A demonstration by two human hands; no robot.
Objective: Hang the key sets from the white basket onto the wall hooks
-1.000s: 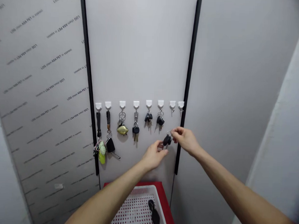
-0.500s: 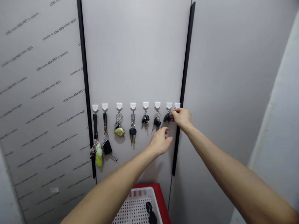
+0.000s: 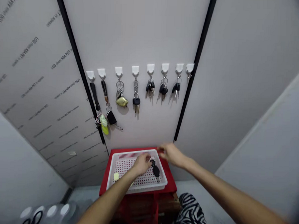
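Observation:
A white perforated basket (image 3: 113, 176) rests on a red stool (image 3: 170, 184) below the wall. Inside it lies a black key fob (image 3: 156, 170). My left hand (image 3: 140, 164) reaches into the basket, its bent fingers pinching the fob's upper end. My right hand (image 3: 172, 154) hovers over the basket's far right corner with fingers loosely stretched and nothing in them. Above, a row of white wall hooks (image 3: 135, 70) carries key bunches. A black key bunch (image 3: 176, 87) hangs on the second hook from the right. The rightmost hook (image 3: 189, 68) is bare.
A small pale yellow piece (image 3: 116, 176) lies in the basket's left part. Zebra-patterned fabric (image 3: 191, 211) shows at the bottom. Round grey shapes (image 3: 45, 212) sit low on the left. Black vertical strips (image 3: 189, 90) frame the hook panel.
The black key bunch now hangs on the second hook from the right, let go by my right hand. Both hands dropped to the basket, and the view tilted down.

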